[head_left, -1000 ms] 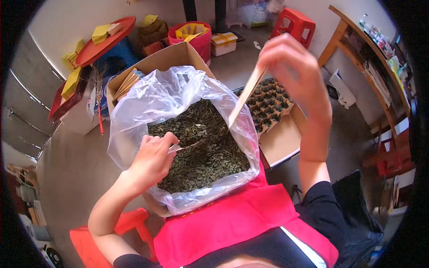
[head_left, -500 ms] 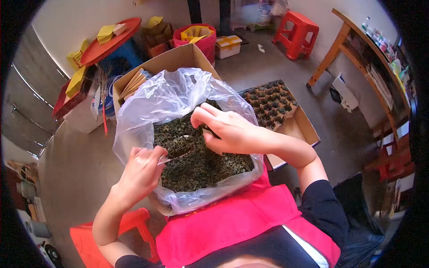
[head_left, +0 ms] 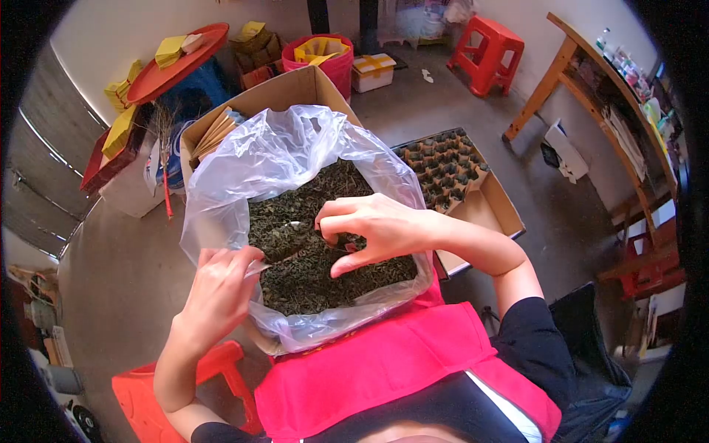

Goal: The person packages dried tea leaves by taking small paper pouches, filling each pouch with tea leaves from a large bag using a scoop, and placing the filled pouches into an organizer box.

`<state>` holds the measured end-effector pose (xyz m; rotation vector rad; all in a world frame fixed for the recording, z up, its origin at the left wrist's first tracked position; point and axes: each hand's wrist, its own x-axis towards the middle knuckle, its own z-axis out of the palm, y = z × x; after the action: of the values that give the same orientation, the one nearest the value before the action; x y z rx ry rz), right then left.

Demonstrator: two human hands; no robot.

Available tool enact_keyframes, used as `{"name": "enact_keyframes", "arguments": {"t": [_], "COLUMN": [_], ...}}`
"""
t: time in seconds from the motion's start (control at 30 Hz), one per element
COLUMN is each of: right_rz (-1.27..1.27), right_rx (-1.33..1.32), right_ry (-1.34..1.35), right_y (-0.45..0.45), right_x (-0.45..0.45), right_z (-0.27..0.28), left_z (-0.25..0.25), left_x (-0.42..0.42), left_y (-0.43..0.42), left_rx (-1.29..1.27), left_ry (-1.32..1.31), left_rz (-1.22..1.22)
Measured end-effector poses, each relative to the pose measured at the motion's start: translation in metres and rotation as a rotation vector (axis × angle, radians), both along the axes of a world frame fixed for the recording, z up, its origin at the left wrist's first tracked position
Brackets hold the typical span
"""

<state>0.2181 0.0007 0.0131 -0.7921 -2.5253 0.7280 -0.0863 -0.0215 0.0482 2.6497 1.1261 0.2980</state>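
Note:
My left hand [head_left: 219, 286] is closed at the near left of the clear plastic bag [head_left: 221, 177]. Between its thumb and fingers is the edge of a thin pale sheet [head_left: 255, 268], and I cannot make out its full shape. Dried, crumbled dark green leaves [head_left: 325, 284] fill the bag, which lines a cardboard box [head_left: 295, 90]. Over the middle of the leaves is my right hand [head_left: 377, 227], fingers bent and thumb apart. Its palm side is partly hidden. A small whitish bit [head_left: 295, 224] lies on the leaves left of its fingertips.
Folded brown paper pieces [head_left: 214, 135] stand in the box's far left corner. To the right lies a shallow carton [head_left: 502, 210] with rows of small dark-filled brown pieces [head_left: 443, 166]. Red stools [head_left: 487, 55] and [a wooden table] are around; a pink bucket [head_left: 340, 70] stands behind.
My right hand has opened, its thumb moving away from the fingers, and sits slightly lower over the leaves. My left hand has shifted slightly left and down, still pinching the sheet.

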Motion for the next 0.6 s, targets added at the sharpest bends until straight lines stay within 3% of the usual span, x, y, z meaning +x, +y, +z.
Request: {"name": "enact_keyframes", "arguments": {"t": [0.2,0.47,0.6], "right_rz": [0.134,-0.041,-0.049], "right_rx": [-0.068,0.121,0.095], "right_ry": [0.043,-0.022,-0.033], "right_y": [0.006,-0.004,-0.004], "right_x": [0.011,-0.005,-0.016], "right_z": [-0.011,-0.003,-0.005], "left_z": [0.01,0.028,0.036], "left_x": [-0.006,-0.012,-0.013], "left_y": [-0.004,-0.013,-0.012], "left_rx": [0.057,0.082,0.052], "left_ry": [-0.037,-0.084,-0.085], "left_rz": [0.01,0.024,-0.03]}}
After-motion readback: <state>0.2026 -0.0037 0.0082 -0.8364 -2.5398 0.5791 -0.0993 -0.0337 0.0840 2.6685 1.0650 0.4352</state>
